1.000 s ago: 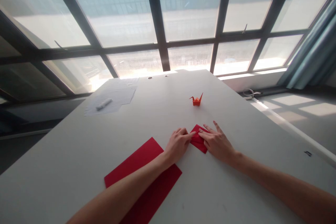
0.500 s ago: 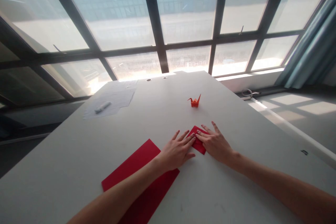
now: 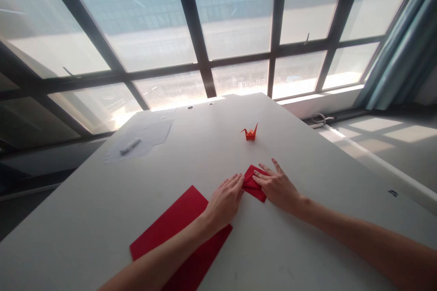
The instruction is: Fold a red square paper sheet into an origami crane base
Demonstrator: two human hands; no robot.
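Red folded paper [image 3: 257, 193] lies on the counter [image 3: 307, 254], partly under my spread right hand [image 3: 277, 188]; my left hand [image 3: 225, 200], fingers together, meets its left edge, grip unclear; apparently creasing, which calls for steady pressure.

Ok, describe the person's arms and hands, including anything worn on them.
The left hand and right hand wear no gloves. The left arm and right arm show no sleeves, watch or bracelet. No rings stand out on the slim fingers.
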